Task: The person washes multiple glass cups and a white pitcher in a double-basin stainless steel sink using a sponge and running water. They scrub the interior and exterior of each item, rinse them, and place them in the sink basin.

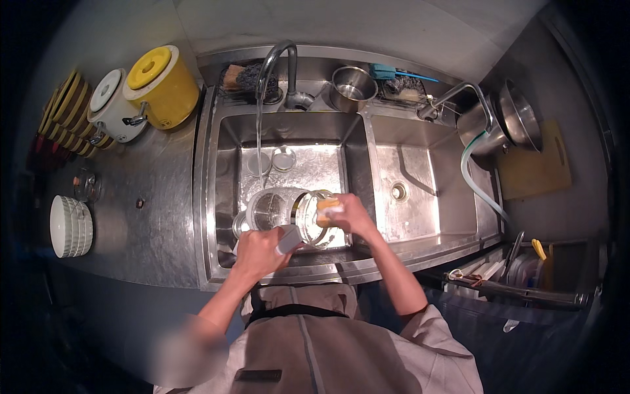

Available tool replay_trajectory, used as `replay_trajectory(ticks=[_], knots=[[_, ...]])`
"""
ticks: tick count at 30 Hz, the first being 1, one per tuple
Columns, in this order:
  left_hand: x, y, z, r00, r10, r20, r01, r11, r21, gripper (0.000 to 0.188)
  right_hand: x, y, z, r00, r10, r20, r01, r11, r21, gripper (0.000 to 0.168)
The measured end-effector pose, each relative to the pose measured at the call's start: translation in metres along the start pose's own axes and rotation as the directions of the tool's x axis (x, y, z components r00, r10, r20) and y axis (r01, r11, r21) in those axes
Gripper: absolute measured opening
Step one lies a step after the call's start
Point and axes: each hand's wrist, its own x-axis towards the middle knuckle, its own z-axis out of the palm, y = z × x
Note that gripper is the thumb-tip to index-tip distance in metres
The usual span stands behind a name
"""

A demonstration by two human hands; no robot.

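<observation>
My left hand [261, 250] grips the grey handle [290, 239] of a clear jug [301, 213], possibly a blender jar. The jug is tipped on its side over the left sink basin [290, 129], its round mouth facing right. In my right hand [350, 214] is a yellow sponge [326, 213] with some white on it, held at the jug's mouth. How far the sponge reaches inside cannot be told. Water runs from the curved faucet [281, 47] down to the left of the jug. Two round, clear pieces, one a shallow dish [284, 158], lie on the basin floor.
To the right is a second basin [408, 197] with a drain and a hose [466, 170] from its faucet. A steel pot [353, 88] stands behind the sink. On the left counter are yellow [165, 93] and white dispensers [118, 111], stacked white bowls [71, 226] and a glass jar [87, 186].
</observation>
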Motion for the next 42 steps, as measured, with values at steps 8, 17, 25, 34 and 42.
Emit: replay_trajectory(ticks=[8, 17, 25, 34, 42], knots=[[-0.004, 0.001, -0.013, 0.999, 0.028, -0.026, -0.03, 0.996, -0.088, 0.036, 0.005, 0.004, -0.04, 0.945, -0.038, 0.325, -0.089, 0.926, 0.367, 0.025], [-0.003, -0.001, -0.018, 1.0, 0.021, 0.002, -0.021, 0.998, -0.066, 0.036, 0.006, 0.007, -0.033, 0.94, 0.012, 0.34, -0.104, 0.961, 0.255, 0.023], [-0.007, -0.004, -0.021, 1.0, 0.008, -0.009, -0.008, 0.996, -0.086, 0.032, -0.001, 0.008, -0.034, 0.924, 0.05, 0.379, -0.217, 0.885, 0.412, 0.03], [-0.011, -0.011, -0.022, 0.984, -0.168, -0.056, 0.144, 0.945, -0.292, 0.032, -0.004, -0.006, 0.018, 0.99, 0.081, -0.117, 0.019, 0.739, 0.673, 0.044], [-0.012, -0.007, -0.012, 0.987, -0.146, -0.07, 0.125, 0.962, -0.244, 0.036, -0.005, -0.037, 0.02, 0.973, 0.118, -0.199, 0.031, 0.786, 0.617, 0.038]])
